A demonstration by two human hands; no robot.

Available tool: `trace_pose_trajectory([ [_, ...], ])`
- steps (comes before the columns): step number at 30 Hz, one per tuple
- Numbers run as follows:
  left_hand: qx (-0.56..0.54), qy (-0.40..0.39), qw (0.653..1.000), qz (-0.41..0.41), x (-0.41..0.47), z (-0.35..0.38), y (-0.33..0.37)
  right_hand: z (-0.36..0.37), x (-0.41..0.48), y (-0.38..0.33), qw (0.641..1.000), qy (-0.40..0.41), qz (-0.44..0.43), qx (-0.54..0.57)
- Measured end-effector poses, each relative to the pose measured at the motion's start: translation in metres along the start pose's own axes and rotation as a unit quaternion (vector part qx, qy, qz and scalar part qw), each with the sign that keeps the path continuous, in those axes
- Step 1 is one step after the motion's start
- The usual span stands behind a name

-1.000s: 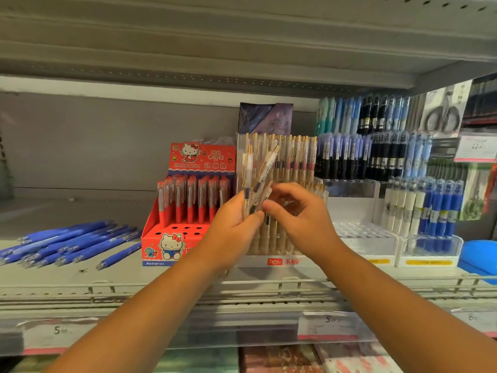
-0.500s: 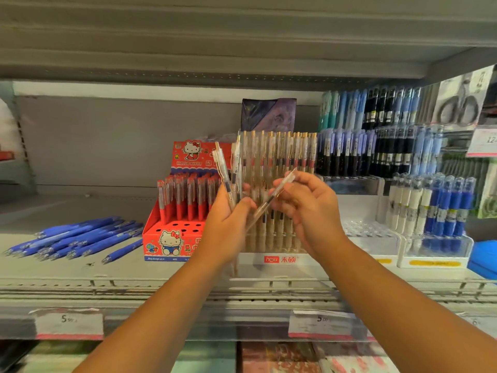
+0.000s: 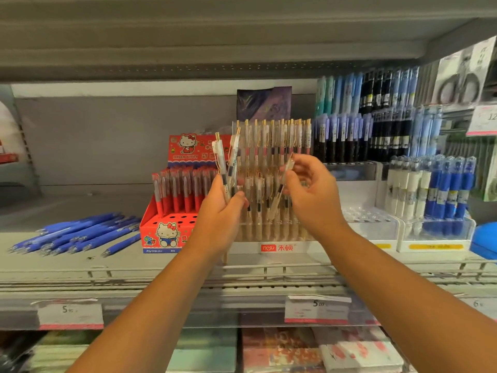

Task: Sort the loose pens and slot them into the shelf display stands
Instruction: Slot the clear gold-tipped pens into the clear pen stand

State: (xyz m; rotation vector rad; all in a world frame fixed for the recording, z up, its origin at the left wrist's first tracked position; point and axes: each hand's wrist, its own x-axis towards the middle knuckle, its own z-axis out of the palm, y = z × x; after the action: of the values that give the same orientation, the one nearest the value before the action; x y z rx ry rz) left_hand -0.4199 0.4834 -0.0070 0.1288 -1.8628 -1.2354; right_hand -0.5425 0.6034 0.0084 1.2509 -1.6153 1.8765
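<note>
Two frosted clear pens [image 3: 221, 165] with gold clips stand upright in your left hand [image 3: 220, 219], gripped by curled fingers just left of the clear display stand [image 3: 277, 247]. Your right hand [image 3: 314, 195] pinches a third matching pen [image 3: 277, 197], tilted, directly in front of that stand's filled rows.

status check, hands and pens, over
Left hand grips small bunch of clear pens, upright. Right hand pinches one pen, tilted, before the clear stand. Nothing between pen and stand.
</note>
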Motion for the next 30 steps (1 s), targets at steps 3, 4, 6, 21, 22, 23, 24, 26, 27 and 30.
trace_pose_trajectory([
  [3,-0.010,-0.002,1.000,-0.006,0.001,0.001,0.002,0.003,-0.001,0.002,0.999,-0.032,-0.011,-0.026],
  [4,-0.009,-0.001,1.000,-0.006,0.000,0.001,0.003,0.003,-0.001,0.004,0.999,-0.040,-0.002,-0.036],
  [6,-0.003,0.003,1.000,0.001,-0.001,0.002,0.007,0.003,-0.002,0.005,0.997,-0.044,0.008,-0.058],
  [21,-0.042,0.000,0.999,0.001,0.002,0.001,0.002,0.012,-0.003,0.008,0.985,-0.104,0.016,-0.139],
  [22,-0.039,-0.002,0.999,0.003,0.002,0.001,0.000,0.012,-0.003,0.008,0.984,-0.109,0.028,-0.137],
  [23,-0.037,-0.003,0.999,0.005,0.003,0.001,-0.002,0.012,-0.003,0.009,0.984,-0.109,0.034,-0.138],
  [24,-0.036,-0.004,0.999,0.007,0.003,0.001,-0.002,0.012,-0.004,0.009,0.984,-0.103,0.033,-0.142],
  [26,-0.038,-0.005,0.999,0.006,0.002,0.000,-0.002,0.010,-0.006,0.009,0.983,-0.090,0.018,-0.161],
  [27,-0.041,-0.005,0.999,0.003,0.002,0.000,-0.003,0.009,-0.007,0.008,0.981,-0.086,0.010,-0.171],
  [30,-0.046,-0.021,0.999,0.001,0.000,0.001,-0.001,0.006,-0.008,0.006,0.978,-0.068,-0.012,-0.199],
])
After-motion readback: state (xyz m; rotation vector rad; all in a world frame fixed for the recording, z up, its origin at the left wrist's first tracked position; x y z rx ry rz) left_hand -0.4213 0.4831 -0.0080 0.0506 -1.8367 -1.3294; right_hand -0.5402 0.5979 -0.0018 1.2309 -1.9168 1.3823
